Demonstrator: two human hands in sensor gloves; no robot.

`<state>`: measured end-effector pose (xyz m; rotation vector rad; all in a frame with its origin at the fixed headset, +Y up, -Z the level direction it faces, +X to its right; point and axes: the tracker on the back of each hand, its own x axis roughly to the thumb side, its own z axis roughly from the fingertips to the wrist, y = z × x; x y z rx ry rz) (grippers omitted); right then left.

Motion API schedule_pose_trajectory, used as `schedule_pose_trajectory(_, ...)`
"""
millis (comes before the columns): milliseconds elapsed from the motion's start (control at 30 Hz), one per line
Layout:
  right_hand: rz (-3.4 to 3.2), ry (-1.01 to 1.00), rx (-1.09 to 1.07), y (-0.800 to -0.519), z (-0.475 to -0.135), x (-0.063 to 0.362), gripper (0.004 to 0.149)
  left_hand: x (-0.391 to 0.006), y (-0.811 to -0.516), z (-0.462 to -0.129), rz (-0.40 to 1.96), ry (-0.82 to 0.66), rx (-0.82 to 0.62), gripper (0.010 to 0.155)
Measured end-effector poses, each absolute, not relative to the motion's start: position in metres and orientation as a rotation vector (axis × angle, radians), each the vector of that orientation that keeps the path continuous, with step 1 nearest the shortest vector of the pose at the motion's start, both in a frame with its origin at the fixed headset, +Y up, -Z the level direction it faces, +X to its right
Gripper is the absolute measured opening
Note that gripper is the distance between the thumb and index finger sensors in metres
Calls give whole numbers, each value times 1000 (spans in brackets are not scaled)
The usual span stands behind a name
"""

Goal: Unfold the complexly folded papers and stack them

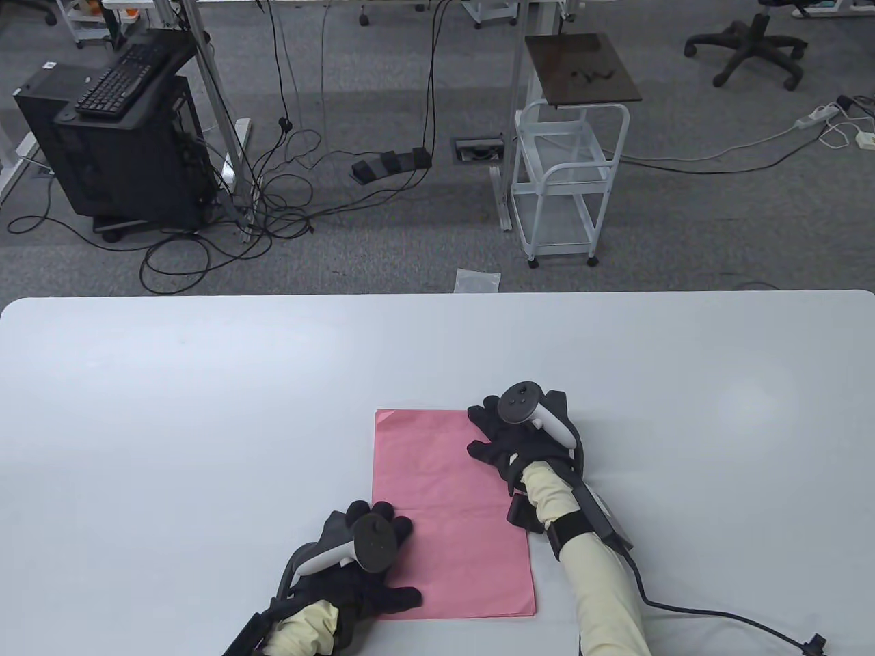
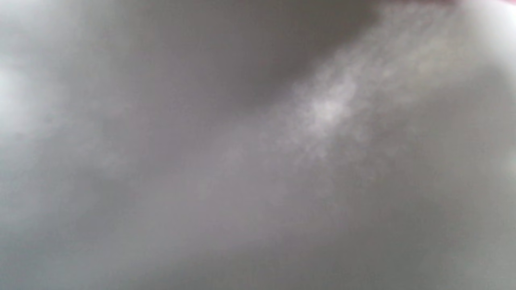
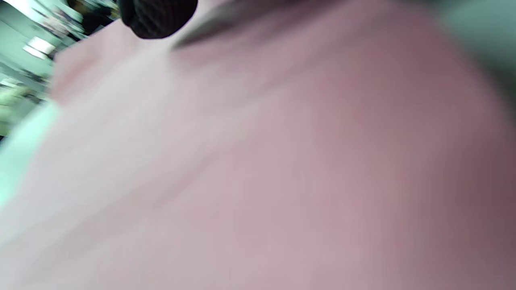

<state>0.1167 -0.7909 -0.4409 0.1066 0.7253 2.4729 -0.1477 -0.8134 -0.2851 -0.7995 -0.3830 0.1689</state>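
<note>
A: Pink paper sheet [image 1: 451, 512] lies flat on the white table [image 1: 171, 410], near edge. Why both hands on it?

B: Likely smoothing creases. Left hand [image 1: 362, 553] spread flat on the lower left edge, right hand [image 1: 519, 437] flat at the upper right; neither grips.

A: Any writing?

B: None legible

A white cart [image 1: 569, 184] and keyboard [image 1: 123, 75] stand beyond the table [image 1: 205, 410].

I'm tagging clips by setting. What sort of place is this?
Probably an office or lab workspace: grey carpet beyond the white table, a computer tower with a keyboard on it, loose cables, a white rolling cart and a swivel chair base.
</note>
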Motion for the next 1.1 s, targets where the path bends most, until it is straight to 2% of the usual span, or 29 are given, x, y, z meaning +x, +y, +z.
schedule_pose_trajectory(67,2546,560,251,-780,-418,115,70,-148,-813,-285,170,-384,-800,99)
schedule_pose_trajectory(167,2733,529,520,-768,-378,115,72,-148,-813,-285,170,-386,-800,99)
schedule_pose_trajectory(233,2732,625,624,-765,-344,119,73,-148,-813,-285,170,-386,-800,99)
schedule_pose_trajectory(367,2651,883,627,-778,-306,128,76,-148,-814,-285,168,-386,-799,99)
schedule_pose_trajectory(433,2640,990,613,-788,-299,131,78,-148,-814,-285,168,-386,-799,99)
schedule_pose_trajectory(533,2642,1034,608,-803,-297,134,80,-148,-814,-285,168,-384,-798,99)
schedule_pose_trajectory(667,2578,1002,568,-806,-297,137,79,-145,-809,-287,167,-371,-771,99)
schedule_pose_trajectory(733,2592,1004,574,-805,-297,136,79,-136,-799,-287,153,-359,-760,91)
schedule_pose_trajectory(767,2596,1004,577,-805,-297,136,79,-127,-793,-284,154,-380,-709,87)
schedule_pose_trajectory(833,2576,999,569,-806,-297,137,79,-105,-787,-280,161,-483,-645,81)
schedule_pose_trajectory(967,2579,999,568,-806,-297,137,79,-68,-798,-271,114,-561,-700,80)
schedule_pose_trajectory(1033,2577,1002,567,-806,-296,137,79,-72,-806,-272,50,-569,-736,81)
schedule_pose_trajectory(1100,2575,1005,567,-806,-296,137,79,-85,-805,-274,106,-527,-732,81)
